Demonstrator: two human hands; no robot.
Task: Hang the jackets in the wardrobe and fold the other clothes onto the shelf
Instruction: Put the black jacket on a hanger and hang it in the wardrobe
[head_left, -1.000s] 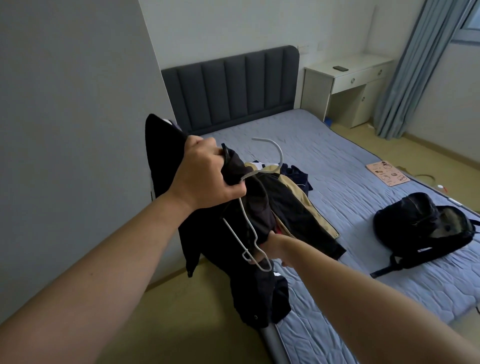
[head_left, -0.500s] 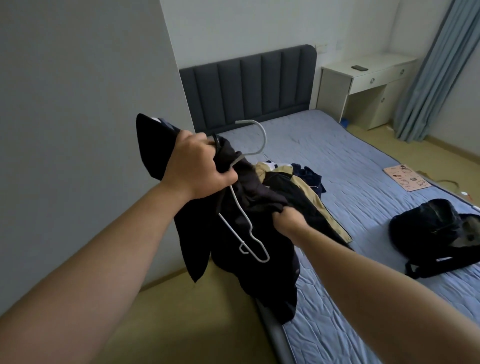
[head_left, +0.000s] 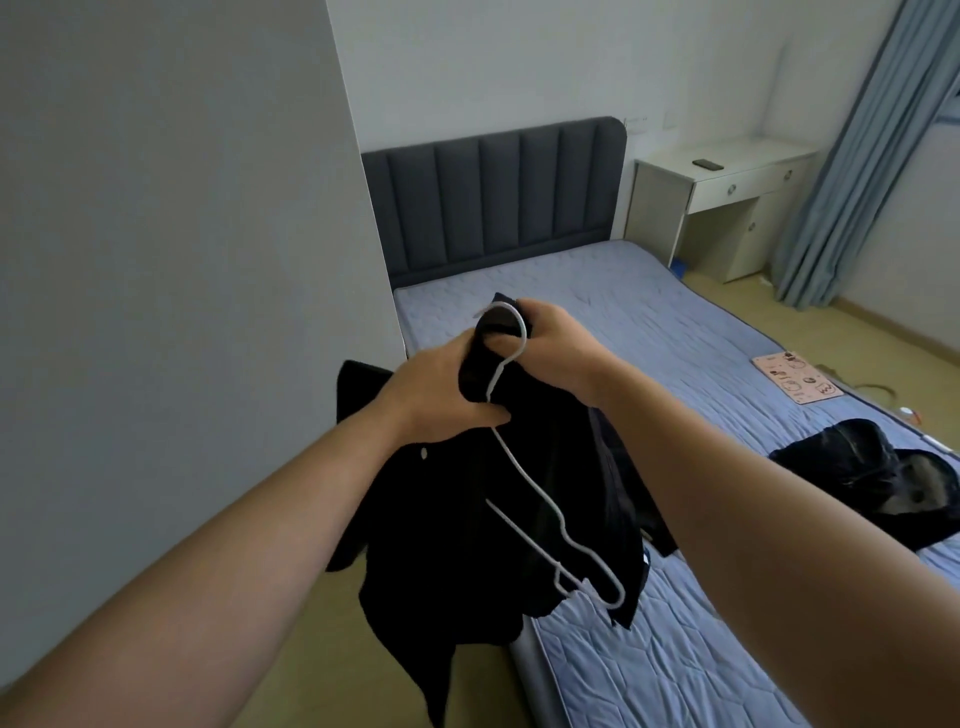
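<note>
Head cam: a person holds a black jacket (head_left: 467, 519) up in front of the chest, above the near left corner of the bed (head_left: 675, 332), w/ its hem hanging down over the mattress edge and the floor (head_left: 234, 675). The cloth is plain and dark, bunched at the top, w/ a small pale spot near the left wrist. A white wire hanger (head_left: 537, 491) lies against the jacket's front, hook up, its body slanting down to the right. Left hand (head_left: 441, 400) has fingers clamped on the bunched cloth at the hanger's neck. Right hand (head_left: 556, 348) has fingers curled tight round the cloth just beside the hook. The two hands are almost touching.

A grey wall (head_left: 182, 260) fills the left side, close beside the jacket. A padded dark headboard (head_left: 493, 202) stands at the far end of the bed. A white worktop (head_left: 737, 156) w/ a small dark object (head_left: 707, 164) on it sits by a blue curtain (head_left: 857, 156). A pink sheet (head_left: 795, 383) lies on the floor right of the bed.

A black backpack (head_left: 857, 478) rests on the mattress at right, well apart from the jacket; contents can't be made out.
</note>
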